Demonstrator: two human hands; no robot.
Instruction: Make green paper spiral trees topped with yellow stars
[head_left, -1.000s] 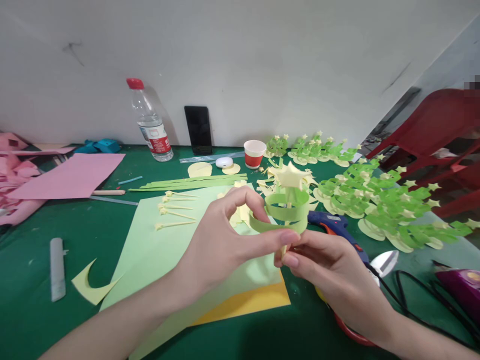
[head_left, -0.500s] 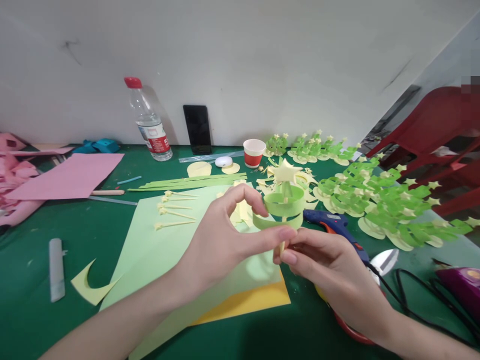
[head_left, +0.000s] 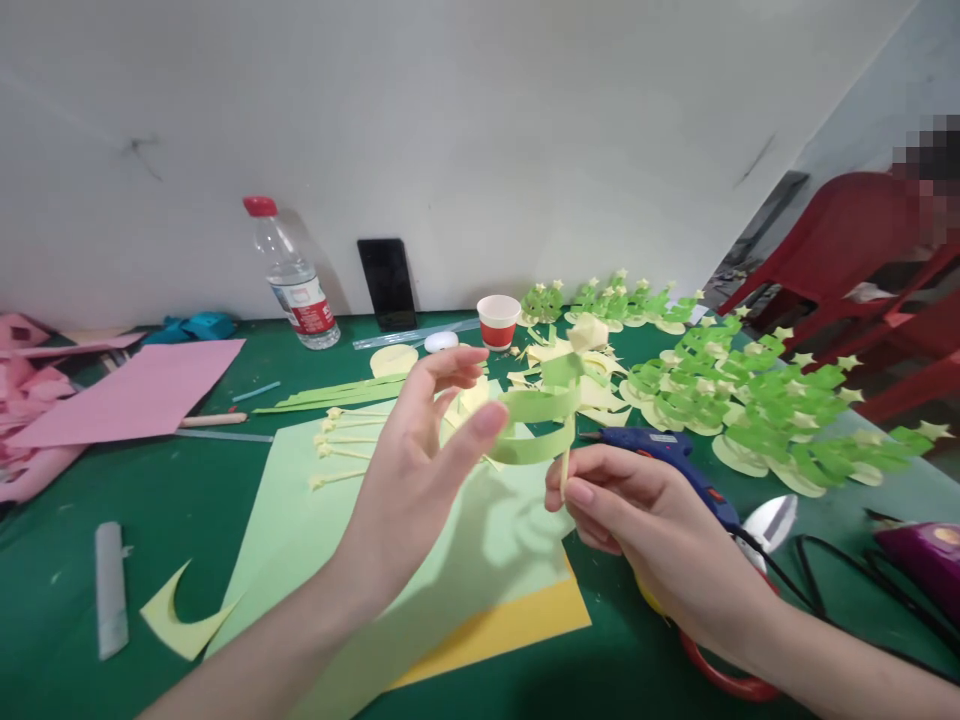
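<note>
Between thumb and fingers, my right hand (head_left: 652, 505) pinches the lower end of a thin pale paper stick (head_left: 567, 455). A light green paper strip (head_left: 536, 408) curls around the stick in loops that stick out to the left. At the top sits a pale yellow paper star (head_left: 587, 332), turned partly sideways. My left hand (head_left: 397, 480) is open just left of the loops, thumb and fingers apart. Under both hands lies a pale green sheet (head_left: 285, 520), with several star-tipped sticks (head_left: 349, 440) on it. Whether the left thumb touches the strip, I cannot tell.
Finished green paper trees (head_left: 750, 400) crowd the right side. A blue glue gun (head_left: 660, 445), red-handled scissors (head_left: 769, 525) and a black cord lie by my right hand. Behind stand a paper cup (head_left: 499, 322), a phone (head_left: 386, 283) and a water bottle (head_left: 300, 300). Pink paper (head_left: 135, 390) lies left.
My left hand has let go of the curled strip and moved left, its fingers spreading. The star and strip have turned on the stick, which my right hand still holds. The view has tilted slightly up.
</note>
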